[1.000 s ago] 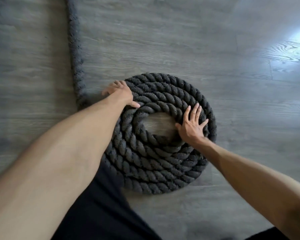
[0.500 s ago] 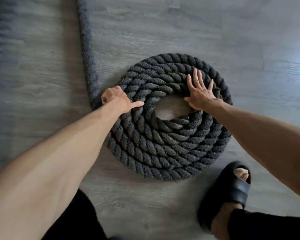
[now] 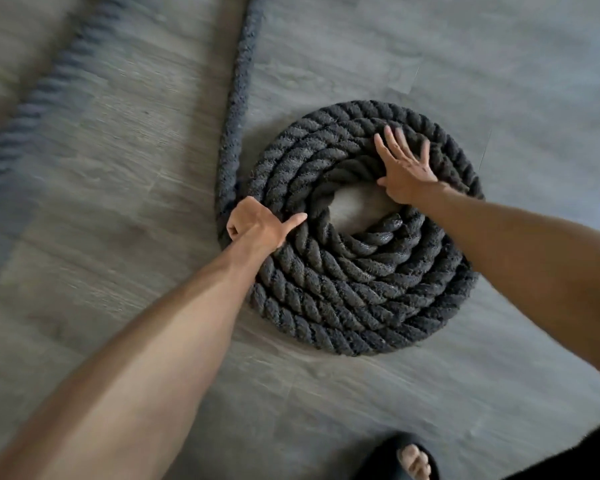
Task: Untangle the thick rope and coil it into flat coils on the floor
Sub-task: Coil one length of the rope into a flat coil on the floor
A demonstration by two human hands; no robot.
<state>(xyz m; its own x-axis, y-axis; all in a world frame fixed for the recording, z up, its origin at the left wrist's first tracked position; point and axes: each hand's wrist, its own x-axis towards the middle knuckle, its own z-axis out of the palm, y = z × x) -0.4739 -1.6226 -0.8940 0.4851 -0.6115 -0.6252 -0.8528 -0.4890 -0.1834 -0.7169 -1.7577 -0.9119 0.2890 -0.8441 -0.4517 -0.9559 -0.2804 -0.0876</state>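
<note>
While the right hand (image 3: 404, 168) pins the rope coil (image 3: 361, 289) flat on the floor (image 3: 326, 393) with spread fingers, the left hand (image 3: 257, 225) — curled round the incoming strand (image 3: 238, 98) — should feed it snug.

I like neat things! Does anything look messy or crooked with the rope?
Nothing looks damaged. The coil lies flat under the right hand, though its innermost turns bunch unevenly. One long stretch of rope runs off from the left hand, not yet coiled.

Rough, fuzzy twisted-fibre rope (image 3: 354, 282) (matt) on wood-grain floor (image 3: 118, 188)
</note>
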